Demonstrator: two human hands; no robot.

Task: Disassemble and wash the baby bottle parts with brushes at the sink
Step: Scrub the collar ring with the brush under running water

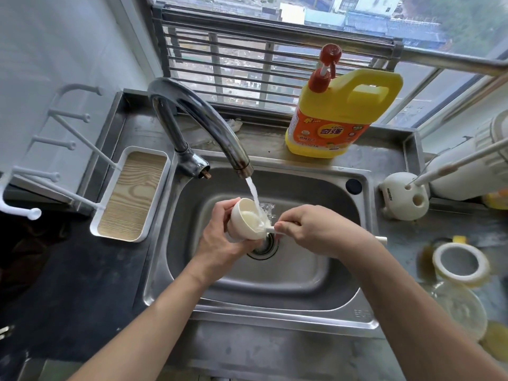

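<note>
Mid-scrub over the sink (pixel 275 284): cream cap (pixel 243 221) cupped in the curled fingers of the left hand (pixel 220 243), mouth tipped up toward the tap (pixel 203 116), just above the drain (pixel 264 247) and catching the running stream (pixel 253 192). Right hand (pixel 310 226) closed round the white handle of a brush (pixel 270 229), fingers and thumb pinching it near the head, bristles buried inside the cap. Best done by turning the cap slowly with the left hand while twisting the brush against the inner wall and into the bottom corner, the likely home of milk film. Worth holding the mouth angled to flood and drain freely rather than splash over the rim. Light grip on the handle; firm grip on the wet cap, probably slippery. Then a rinse of the outside too. Detergent jug (pixel 330 125) within reach behind the basin, for thin suds. Judging by the collar ring (pixel 459 247) waiting on the desk (pixel 404 257) to the right, more parts to wash afterwards.
</note>
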